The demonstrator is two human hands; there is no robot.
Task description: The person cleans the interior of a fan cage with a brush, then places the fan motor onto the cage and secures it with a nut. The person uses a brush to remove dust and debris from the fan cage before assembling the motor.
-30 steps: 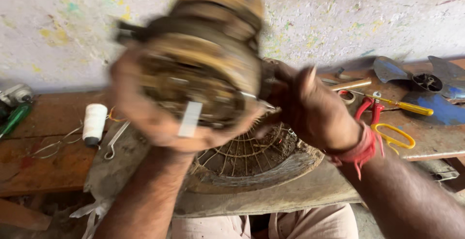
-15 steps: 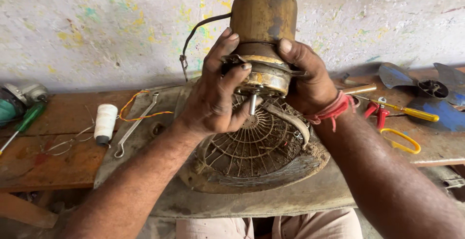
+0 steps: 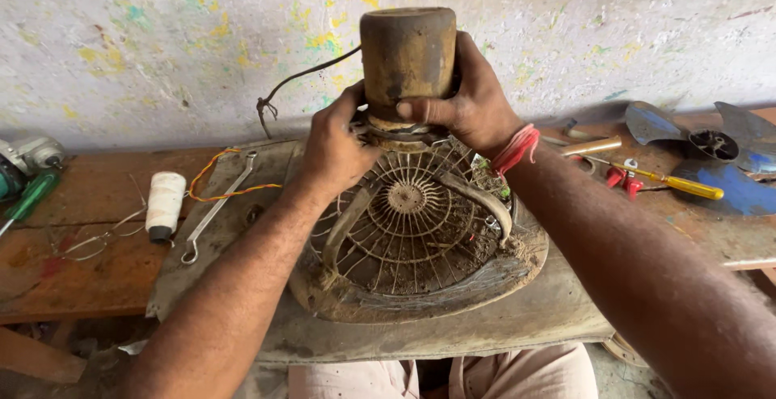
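My hands cover the rusty motor's (image 3: 407, 55) base, so I can't make out how it meets the dirty fan guard (image 3: 416, 233) beneath it on the tabletop (image 3: 97, 278). My left hand (image 3: 338, 150) grips its lower rim; my right hand (image 3: 469, 100) wraps its brown cylinder. A white thread spool (image 3: 164, 203) lies left.

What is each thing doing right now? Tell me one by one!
Rusty motor: upright, held above the grille.
Left hand: gripping the motor's base.
Right hand: wrapped around the motor's body.
Round wire grille: lying flat on the bench, caked with dirt.
Blue fan blade: lying flat, off the fan.
Spool of white thread: lying on its side.
Wrench: lying flat, untouched.
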